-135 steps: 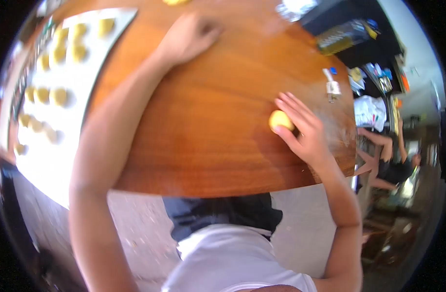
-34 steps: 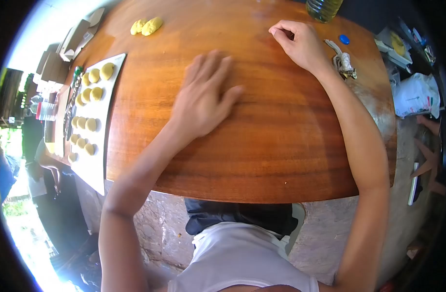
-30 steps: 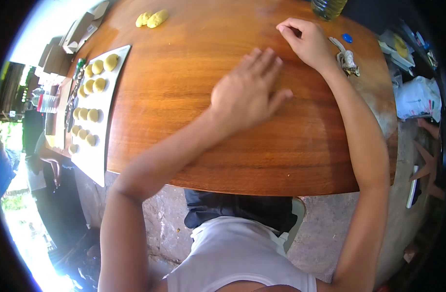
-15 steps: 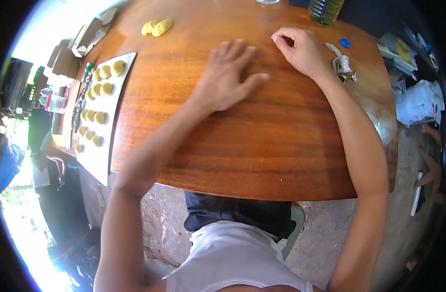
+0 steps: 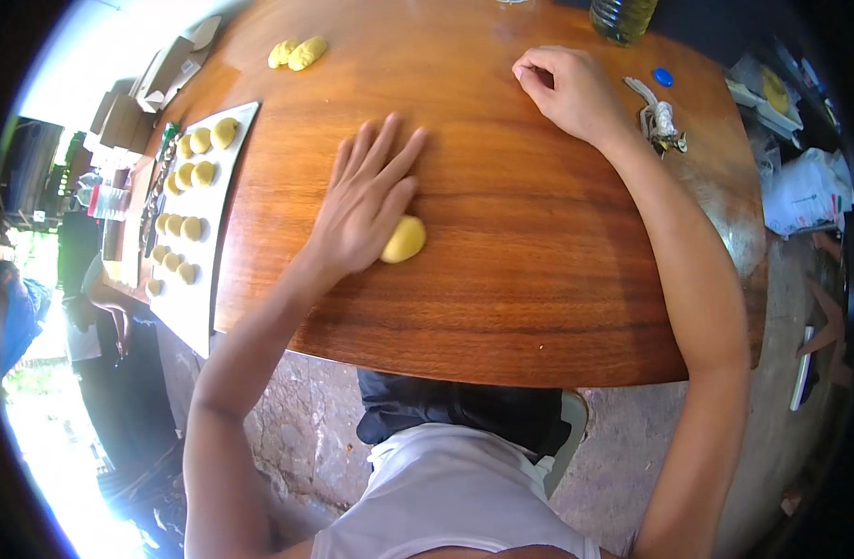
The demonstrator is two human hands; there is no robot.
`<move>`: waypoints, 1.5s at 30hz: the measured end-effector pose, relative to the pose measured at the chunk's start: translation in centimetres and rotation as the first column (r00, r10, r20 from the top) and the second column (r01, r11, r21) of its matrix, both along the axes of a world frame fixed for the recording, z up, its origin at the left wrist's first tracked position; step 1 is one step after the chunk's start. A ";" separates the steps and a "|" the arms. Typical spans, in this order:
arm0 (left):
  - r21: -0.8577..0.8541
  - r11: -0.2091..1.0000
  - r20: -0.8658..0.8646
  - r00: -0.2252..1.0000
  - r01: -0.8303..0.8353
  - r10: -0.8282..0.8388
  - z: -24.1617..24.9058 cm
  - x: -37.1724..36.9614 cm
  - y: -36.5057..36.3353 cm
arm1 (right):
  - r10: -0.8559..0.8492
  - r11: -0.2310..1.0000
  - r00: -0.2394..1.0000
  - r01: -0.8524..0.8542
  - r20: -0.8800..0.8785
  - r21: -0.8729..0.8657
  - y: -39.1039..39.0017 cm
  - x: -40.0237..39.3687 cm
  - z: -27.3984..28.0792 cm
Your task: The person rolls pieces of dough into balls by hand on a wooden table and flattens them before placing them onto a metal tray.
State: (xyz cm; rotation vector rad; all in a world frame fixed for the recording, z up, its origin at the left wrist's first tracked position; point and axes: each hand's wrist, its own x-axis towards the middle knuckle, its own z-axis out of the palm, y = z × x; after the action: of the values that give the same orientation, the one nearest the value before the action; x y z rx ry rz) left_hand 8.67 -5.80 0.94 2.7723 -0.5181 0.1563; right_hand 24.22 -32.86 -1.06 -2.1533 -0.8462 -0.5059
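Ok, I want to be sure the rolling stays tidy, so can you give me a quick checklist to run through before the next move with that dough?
1. Left hand flat on the dough piece, fingers spread: ok.
2. Dough piece away from the table edge: ok.
3. Right hand off the dough, loosely curled on the wood: ok.
4. Right hand empty: cannot tell.
5. Free space on the tray beside the shaped pieces: ok.
6. Spare dough lumps within reach: ok.
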 end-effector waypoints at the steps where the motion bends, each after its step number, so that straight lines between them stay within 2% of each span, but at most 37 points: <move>1: 0.052 0.999 0.016 1.000 0.005 -0.006 -0.4 1.5 -1.5 | -0.010 1.000 1.000 0.010 -0.001 -0.013 -0.1 0.1 -0.2; 2: 0.102 0.995 0.031 0.999 0.009 -0.012 -0.8 2.4 -3.4 | -0.019 0.999 1.000 0.019 -0.002 -0.028 -0.2 0.3 -0.3; 4: 0.080 0.981 0.037 0.983 0.179 -0.182 -0.3 2.0 -7.2 | 0.006 1.000 1.000 -0.006 -0.002 0.008 -0.6 0.5 -0.4; 5: 0.037 0.965 0.015 0.965 0.261 -0.262 -0.2 0.7 -8.5 | 0.027 0.998 1.000 -0.026 -0.009 0.056 -0.5 0.3 -0.6; 8: -0.050 0.894 -0.092 0.889 0.445 -0.448 0.8 -6.2 -8.9 | -0.010 0.999 0.999 0.012 -0.043 0.049 -0.8 -0.4 -0.2; 10: 0.096 0.893 -0.121 0.895 0.440 -0.429 1.3 -10.4 -6.5 | 0.003 1.000 1.000 -0.003 -0.022 0.021 -1.0 -0.5 0.1; 12: 0.072 0.972 -0.150 0.966 0.225 -0.213 0.7 -12.4 -3.3 | 0.031 0.999 0.999 -0.032 -0.013 -0.014 -0.8 -0.4 0.1; 14: 0.016 0.997 -0.094 0.993 0.072 -0.070 -0.4 -10.3 0.2 | 0.027 1.000 0.999 -0.027 -0.031 0.000 -0.4 0.0 -0.1; 16: 0.118 0.992 0.019 0.999 -0.036 0.034 1.1 -5.9 -0.3 | 0.033 0.999 0.999 -0.033 -0.036 -0.004 0.1 0.2 0.1; 17: 0.062 0.997 0.048 0.998 -0.052 0.049 1.2 -3.4 -1.5 | 0.007 1.000 0.999 -0.008 -0.035 -0.019 0.2 -0.1 0.2; 18: 0.004 0.998 0.079 0.995 -0.062 0.062 1.1 -0.8 -3.4 | -0.022 0.999 0.999 0.021 -0.030 -0.037 0.2 -0.2 0.3; 20: -0.032 0.993 0.161 0.981 0.116 -0.110 0.1 4.2 -6.7 | -0.006 0.999 1.000 0.006 0.023 -0.039 -0.1 0.0 0.1; 22: 0.065 0.993 0.371 0.921 0.100 -0.117 -1.5 6.5 -10.4 | 0.031 0.999 0.993 -0.030 0.118 -0.013 -0.4 0.4 -0.5; 23: 0.066 0.994 0.374 0.922 0.085 -0.104 -1.5 6.1 -11.7 | 0.045 0.999 0.992 -0.044 0.121 -0.012 -0.7 0.3 -0.3; 25: 0.217 0.966 0.214 0.959 0.140 -0.187 -1.1 4.0 -12.6 | 0.023 0.999 1.000 -0.023 0.019 0.043 -0.8 -0.2 -0.1; 26: 0.218 0.970 0.214 0.965 0.106 -0.154 -1.0 2.2 -11.7 | 0.014 0.999 1.000 -0.014 -0.015 0.036 -0.7 -0.5 0.2; 27: 0.104 0.979 0.214 0.957 0.176 -0.194 -0.8 -0.2 -10.5 | 0.000 1.000 0.999 0.002 -0.046 0.029 -0.8 -0.8 0.4; 28: -0.011 0.968 0.221 0.945 0.249 -0.241 -0.8 -2.5 -9.2 | 0.011 1.000 1.000 -0.011 -0.008 0.016 -0.9 -0.8 0.4; 31: 0.038 0.974 0.150 0.963 0.222 -0.226 -0.2 -7.1 -3.2 | -0.008 1.000 0.999 0.007 -0.040 -0.015 -0.8 -1.3 0.9; 33: -0.023 0.991 0.051 0.990 0.132 -0.131 -0.3 -8.3 -0.1 | 0.048 0.999 0.999 -0.048 -0.001 0.005 -0.7 -0.8 0.2; 36: 0.040 0.999 0.154 0.988 0.017 -0.023 -0.4 -3.6 1.1 | 0.004 0.999 1.000 -0.005 -0.026 -0.051 -0.1 -0.6 0.6; 38: -0.093 0.995 0.165 0.985 -0.043 0.058 -1.0 2.2 0.0 | 0.026 0.998 0.999 -0.024 0.023 -0.065 -0.1 -0.5 0.2; 40: -0.079 0.980 0.246 0.949 -0.184 0.198 -1.9 6.0 -3.7 | 0.017 0.995 0.996 -0.008 0.091 -0.101 -0.6 -0.5 0.3; 41: -0.083 0.982 0.240 0.953 -0.172 0.187 -1.4 6.2 -5.7 | -0.009 0.993 0.998 0.017 0.064 -0.118 -0.6 -1.0 0.7; 42: -0.085 0.982 0.234 0.955 -0.166 0.182 -0.9 5.8 -7.3 | 0.000 0.994 0.993 0.014 0.116 -0.112 -0.6 -1.2 0.8; 44: -0.139 0.989 0.328 0.941 -0.043 0.087 -2.5 4.6 -8.8 | 0.012 0.994 0.986 0.006 0.166 -0.111 -0.7 -1.1 0.5; 45: -0.168 0.985 0.245 0.970 0.046 -0.004 -1.5 3.4 -8.6 | 0.012 0.994 0.985 0.008 0.172 -0.113 -0.7 -1.0 0.6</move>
State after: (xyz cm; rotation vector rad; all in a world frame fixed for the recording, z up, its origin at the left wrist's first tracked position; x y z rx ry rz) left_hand 12.05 -14.39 -0.52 2.5890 -0.5701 0.5163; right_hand 23.18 -33.60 -0.50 -2.2353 -0.9928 -0.6656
